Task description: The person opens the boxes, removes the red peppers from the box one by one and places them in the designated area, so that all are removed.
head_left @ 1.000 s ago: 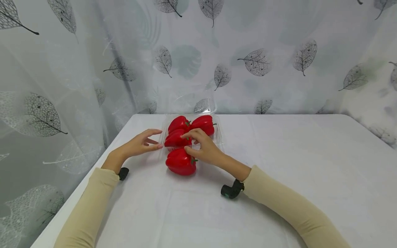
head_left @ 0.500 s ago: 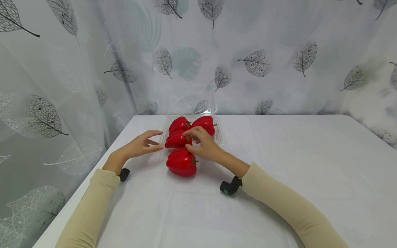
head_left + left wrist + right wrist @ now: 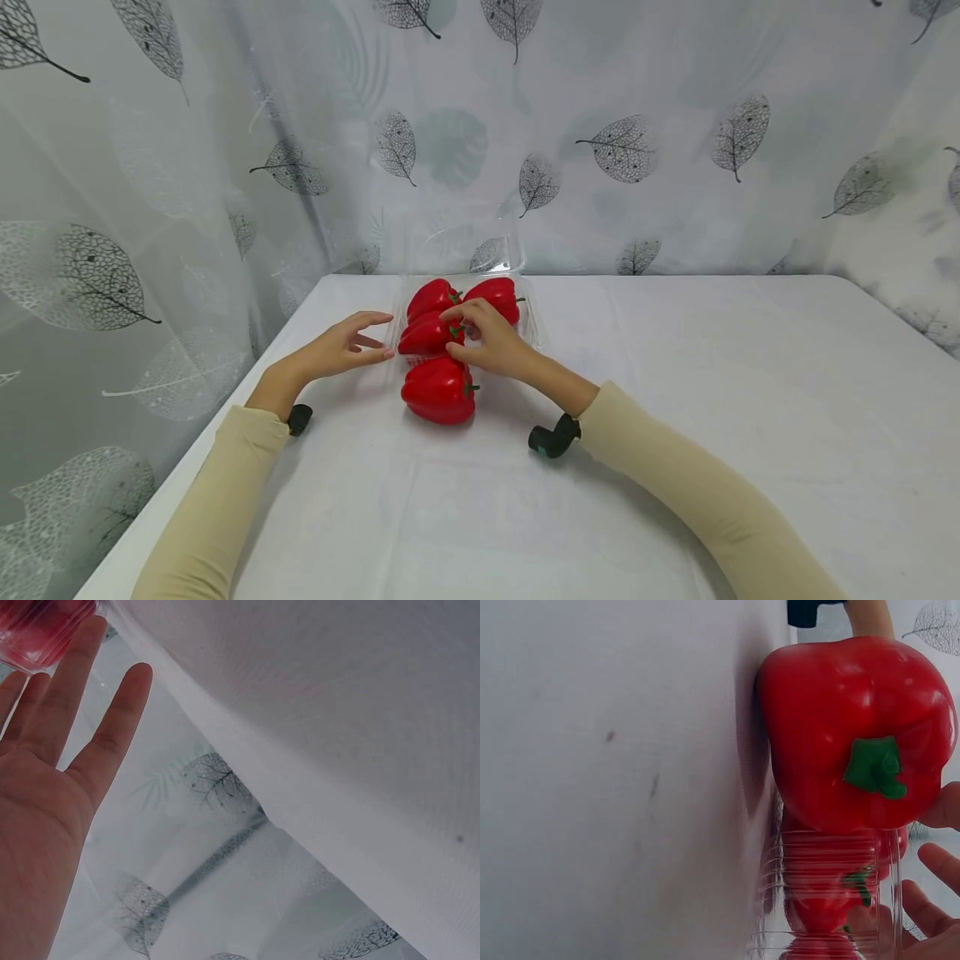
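Several red bell peppers with green stems are in view. Two peppers, the back left one and the back right one, lie in a clear plastic box, and a middle pepper lies in front of them. A front pepper sits on the table just outside the box. My right hand hovers at the middle pepper's stem end, thumb and fingers spread apart; contact is unclear. In the right wrist view, one fingertip shows through the box wall. My left hand is beside the box's left wall, fingers relaxed and holding nothing.
The box's clear lid stands raised at the back, near the table's far edge. A white cloth covers the table. A leaf-printed curtain hangs behind and along the left side.
My right hand and wrist have shifted slightly up and left over the middle pepper. The left hand, peppers and box keep their places.
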The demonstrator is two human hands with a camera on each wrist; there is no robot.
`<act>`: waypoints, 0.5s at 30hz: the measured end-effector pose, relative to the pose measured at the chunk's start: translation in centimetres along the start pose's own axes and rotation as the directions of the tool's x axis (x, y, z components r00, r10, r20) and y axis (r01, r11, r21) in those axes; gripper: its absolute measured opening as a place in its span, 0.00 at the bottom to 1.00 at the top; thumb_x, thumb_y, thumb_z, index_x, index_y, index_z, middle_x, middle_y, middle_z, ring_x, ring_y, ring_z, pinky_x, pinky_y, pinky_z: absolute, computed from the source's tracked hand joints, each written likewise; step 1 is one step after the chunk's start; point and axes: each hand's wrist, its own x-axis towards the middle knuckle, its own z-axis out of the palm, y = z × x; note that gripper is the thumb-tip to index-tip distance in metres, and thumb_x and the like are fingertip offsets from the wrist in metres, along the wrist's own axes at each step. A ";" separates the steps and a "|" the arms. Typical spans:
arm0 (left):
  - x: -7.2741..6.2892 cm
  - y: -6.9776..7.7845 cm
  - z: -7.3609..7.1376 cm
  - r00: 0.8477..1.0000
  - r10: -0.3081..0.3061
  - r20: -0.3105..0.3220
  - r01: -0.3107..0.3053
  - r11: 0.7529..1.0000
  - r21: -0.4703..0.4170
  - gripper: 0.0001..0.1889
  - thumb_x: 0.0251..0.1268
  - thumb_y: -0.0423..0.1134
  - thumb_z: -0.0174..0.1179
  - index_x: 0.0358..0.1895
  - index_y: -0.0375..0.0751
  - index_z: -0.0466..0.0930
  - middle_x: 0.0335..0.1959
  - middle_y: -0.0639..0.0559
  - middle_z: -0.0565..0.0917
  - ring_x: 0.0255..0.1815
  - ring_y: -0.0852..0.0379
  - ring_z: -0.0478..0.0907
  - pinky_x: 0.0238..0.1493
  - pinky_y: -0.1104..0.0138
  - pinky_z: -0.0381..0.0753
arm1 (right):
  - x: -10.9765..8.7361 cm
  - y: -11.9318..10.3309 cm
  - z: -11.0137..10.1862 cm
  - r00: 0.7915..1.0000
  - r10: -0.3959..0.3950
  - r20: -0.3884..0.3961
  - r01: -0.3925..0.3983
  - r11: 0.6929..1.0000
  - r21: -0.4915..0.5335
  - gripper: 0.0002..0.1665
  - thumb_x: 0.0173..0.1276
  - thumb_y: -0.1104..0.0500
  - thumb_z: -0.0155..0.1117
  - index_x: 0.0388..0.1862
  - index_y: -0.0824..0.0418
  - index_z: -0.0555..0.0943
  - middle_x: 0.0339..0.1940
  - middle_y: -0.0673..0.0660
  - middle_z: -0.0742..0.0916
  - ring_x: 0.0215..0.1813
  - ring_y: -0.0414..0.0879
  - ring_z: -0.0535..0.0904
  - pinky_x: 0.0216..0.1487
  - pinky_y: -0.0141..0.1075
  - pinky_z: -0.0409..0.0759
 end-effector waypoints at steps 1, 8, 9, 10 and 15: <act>0.0 0.0 0.0 1.000 0.001 -0.001 -0.001 1.000 0.002 0.36 0.66 0.44 0.63 0.73 0.37 0.59 0.73 0.37 0.59 0.62 0.37 0.75 0.62 0.41 0.70 | 0.1 0.0 -0.1 1.000 0.009 0.007 -0.009 1.000 -0.002 0.29 0.57 0.65 0.71 0.59 0.66 0.75 0.56 0.65 0.76 0.56 0.60 0.74 0.52 0.48 0.82; 0.0 0.0 0.1 1.000 0.000 -0.003 0.000 1.000 -0.006 0.36 0.66 0.43 0.64 0.73 0.37 0.59 0.73 0.37 0.60 0.61 0.37 0.76 0.62 0.41 0.71 | 0.4 -0.1 -0.4 0.997 0.058 0.057 -0.056 0.998 -0.027 0.31 0.57 0.63 0.71 0.60 0.65 0.74 0.56 0.65 0.76 0.55 0.62 0.74 0.45 0.35 0.82; 0.0 0.0 0.1 1.000 -0.001 -0.002 0.001 1.000 -0.008 0.36 0.66 0.43 0.64 0.73 0.37 0.59 0.73 0.37 0.60 0.61 0.37 0.76 0.62 0.41 0.71 | 0.5 0.0 -0.4 0.996 0.066 0.064 -0.064 0.997 -0.032 0.31 0.58 0.63 0.71 0.60 0.65 0.74 0.56 0.65 0.76 0.55 0.62 0.74 0.45 0.34 0.81; 0.0 0.0 0.1 1.000 -0.002 -0.002 0.002 1.000 -0.010 0.37 0.66 0.43 0.64 0.73 0.37 0.59 0.73 0.37 0.60 0.61 0.37 0.76 0.62 0.41 0.71 | 0.6 0.0 -0.4 0.995 0.073 0.069 -0.071 0.997 -0.038 0.31 0.58 0.63 0.71 0.61 0.65 0.74 0.56 0.64 0.76 0.56 0.61 0.75 0.46 0.34 0.82; -0.1 0.1 0.0 1.000 -0.004 -0.001 0.004 1.000 -0.009 0.37 0.66 0.44 0.64 0.73 0.38 0.58 0.73 0.37 0.59 0.61 0.38 0.75 0.62 0.41 0.71 | 1.1 0.2 -0.4 0.990 0.106 0.088 -0.102 0.994 -0.044 0.33 0.57 0.63 0.73 0.61 0.65 0.74 0.57 0.63 0.77 0.57 0.57 0.75 0.50 0.39 0.83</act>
